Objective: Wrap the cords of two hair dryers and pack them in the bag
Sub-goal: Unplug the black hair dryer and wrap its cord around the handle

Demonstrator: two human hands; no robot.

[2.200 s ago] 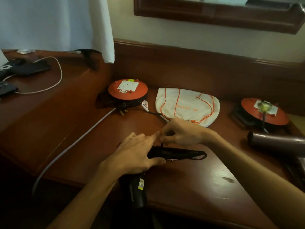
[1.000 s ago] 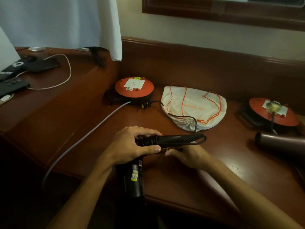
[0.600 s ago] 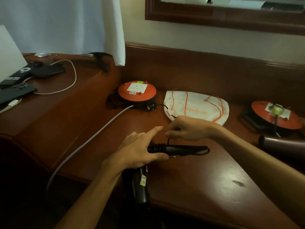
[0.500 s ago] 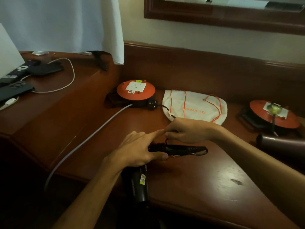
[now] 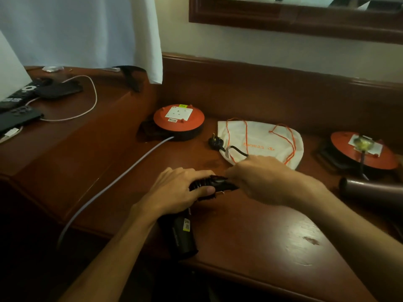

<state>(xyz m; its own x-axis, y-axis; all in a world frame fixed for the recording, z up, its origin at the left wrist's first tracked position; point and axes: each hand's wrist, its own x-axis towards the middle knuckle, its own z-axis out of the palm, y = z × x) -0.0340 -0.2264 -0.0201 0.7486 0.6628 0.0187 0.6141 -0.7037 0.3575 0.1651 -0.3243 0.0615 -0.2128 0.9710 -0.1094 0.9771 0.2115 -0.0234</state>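
**Cord going round the black dryer's handle**

The left hand (image 5: 178, 190) grips the black hair dryer (image 5: 181, 234) at its handle, pinning the coils so they cannot slip. The right hand (image 5: 261, 179) curls over the handle's end, apparently pinching the cord (image 5: 238, 151), though its fingertips are hidden. The plug (image 5: 213, 141) lies loose on the tabletop (image 5: 250, 232) beside the white drawstring bag (image 5: 261, 142). A second dryer (image 5: 370, 192) waits, right.

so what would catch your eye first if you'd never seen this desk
Both hands at the centre: the left hand grips the black hair dryer while the right hand works its cord. Behind them lie a white drawstring bag and two orange cable reels.
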